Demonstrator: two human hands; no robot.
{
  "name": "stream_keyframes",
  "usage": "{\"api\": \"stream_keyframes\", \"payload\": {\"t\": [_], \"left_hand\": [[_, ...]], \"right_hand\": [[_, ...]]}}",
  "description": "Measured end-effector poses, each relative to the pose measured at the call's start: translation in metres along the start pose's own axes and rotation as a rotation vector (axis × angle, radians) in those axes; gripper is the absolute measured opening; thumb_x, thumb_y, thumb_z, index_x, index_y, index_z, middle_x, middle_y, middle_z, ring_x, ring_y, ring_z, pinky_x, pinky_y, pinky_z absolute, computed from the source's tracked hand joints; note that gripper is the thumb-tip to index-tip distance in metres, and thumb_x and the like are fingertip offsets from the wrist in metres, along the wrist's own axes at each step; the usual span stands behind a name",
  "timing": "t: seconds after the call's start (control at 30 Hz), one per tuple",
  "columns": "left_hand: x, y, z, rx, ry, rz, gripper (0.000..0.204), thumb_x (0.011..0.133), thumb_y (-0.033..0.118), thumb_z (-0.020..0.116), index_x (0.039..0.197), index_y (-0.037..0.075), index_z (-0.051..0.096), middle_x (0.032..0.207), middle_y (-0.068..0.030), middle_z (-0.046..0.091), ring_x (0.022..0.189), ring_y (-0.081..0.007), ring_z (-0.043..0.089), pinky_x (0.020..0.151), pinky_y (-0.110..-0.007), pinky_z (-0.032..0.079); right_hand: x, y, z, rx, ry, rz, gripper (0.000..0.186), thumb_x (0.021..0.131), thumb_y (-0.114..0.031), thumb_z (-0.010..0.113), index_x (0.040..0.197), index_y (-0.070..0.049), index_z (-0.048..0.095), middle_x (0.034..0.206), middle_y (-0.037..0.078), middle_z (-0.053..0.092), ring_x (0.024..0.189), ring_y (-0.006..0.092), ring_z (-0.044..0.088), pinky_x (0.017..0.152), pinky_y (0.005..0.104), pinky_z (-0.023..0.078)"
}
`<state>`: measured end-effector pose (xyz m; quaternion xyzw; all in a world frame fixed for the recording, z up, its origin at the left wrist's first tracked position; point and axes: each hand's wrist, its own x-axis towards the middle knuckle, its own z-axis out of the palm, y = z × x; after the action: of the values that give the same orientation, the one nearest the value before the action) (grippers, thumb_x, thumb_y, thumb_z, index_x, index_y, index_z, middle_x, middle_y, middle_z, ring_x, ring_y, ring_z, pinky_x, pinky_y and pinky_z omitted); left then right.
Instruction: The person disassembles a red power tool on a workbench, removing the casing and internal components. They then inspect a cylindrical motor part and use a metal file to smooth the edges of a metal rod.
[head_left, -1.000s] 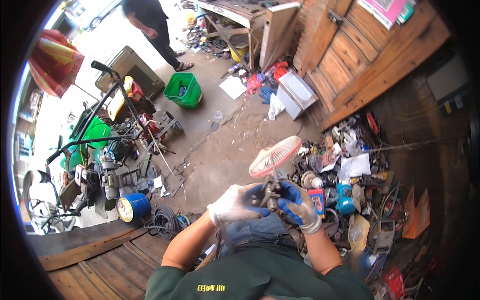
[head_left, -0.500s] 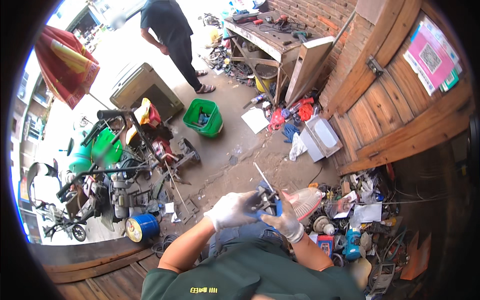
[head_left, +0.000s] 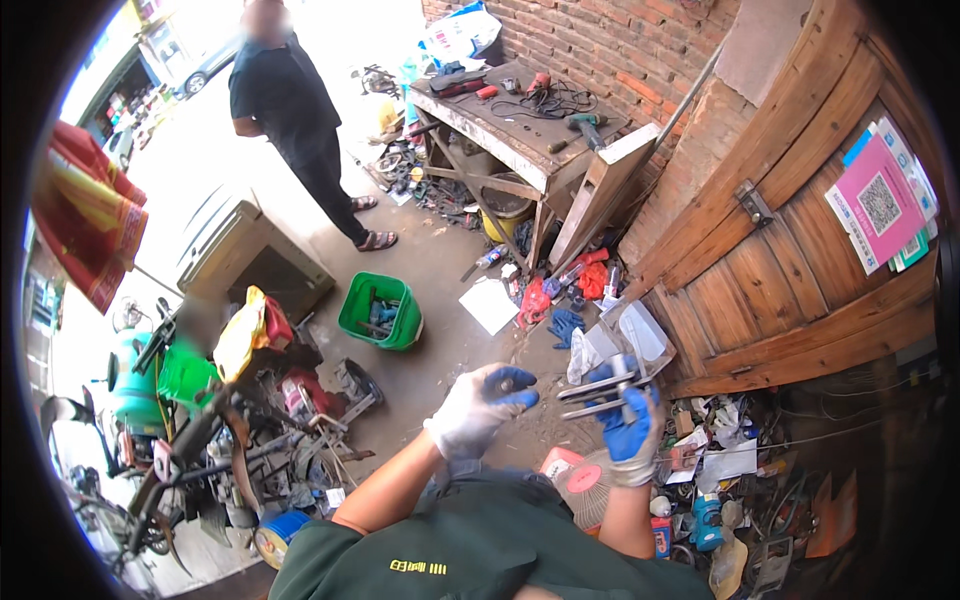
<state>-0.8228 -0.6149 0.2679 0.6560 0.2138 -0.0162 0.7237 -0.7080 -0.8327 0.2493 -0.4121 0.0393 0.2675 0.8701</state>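
My left hand point(head_left: 475, 415), in a white glove with blue palm, is curled around a small dark piece point(head_left: 505, 385) too unclear to name. A little to its right, my right hand point(head_left: 627, 430), gloved alike, grips a metal tool point(head_left: 610, 395) with long parallel prongs and a cylindrical part. The two hands are apart. Below the tool a pink-rimmed fan grille point(head_left: 590, 480) lies among scrap.
A person point(head_left: 300, 130) in dark clothes stands beyond a green bucket point(head_left: 380, 330). A cluttered workbench point(head_left: 510, 150) stands by brick. A wooden door point(head_left: 750, 300) is at right, machine parts point(head_left: 200, 450) at left, assorted scrap point(head_left: 720, 460) at lower right.
My hands were together on the metal assembly and have separated; my right hand has raised the tool rightward. The person's arm has moved behind their back. The camera view has shifted.
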Motion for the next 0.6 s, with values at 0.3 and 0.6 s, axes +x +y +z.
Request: {"api": "stream_keyframes", "payload": {"t": [0.3,0.6], "left_hand": [[0.152,0.061,-0.121,0.339,-0.131,0.183,0.034,0.076,0.004,0.075,0.108,0.003,0.067,0.089,-0.0028,0.067,0.079,-0.0085,0.058,0.073,-0.027,0.051],[0.329,0.083,-0.194,0.403,-0.167,0.356,0.078,0.061,0.032,0.096,0.123,0.002,0.06,0.104,-0.0037,0.064,0.091,-0.012,0.059,0.084,-0.029,0.05]], "right_hand": [[0.15,0.01,0.079,0.282,-0.117,-0.141,0.057,0.093,-0.019,0.053,0.146,-0.002,0.045,0.133,0.021,0.06,0.121,0.0363,0.06,0.106,0.0535,0.046],[0.328,0.025,0.213,-0.197,-0.143,-0.464,0.058,0.092,-0.013,0.054,0.146,0.005,0.04,0.124,0.023,0.063,0.112,0.0358,0.065,0.098,0.0495,0.052]]}}
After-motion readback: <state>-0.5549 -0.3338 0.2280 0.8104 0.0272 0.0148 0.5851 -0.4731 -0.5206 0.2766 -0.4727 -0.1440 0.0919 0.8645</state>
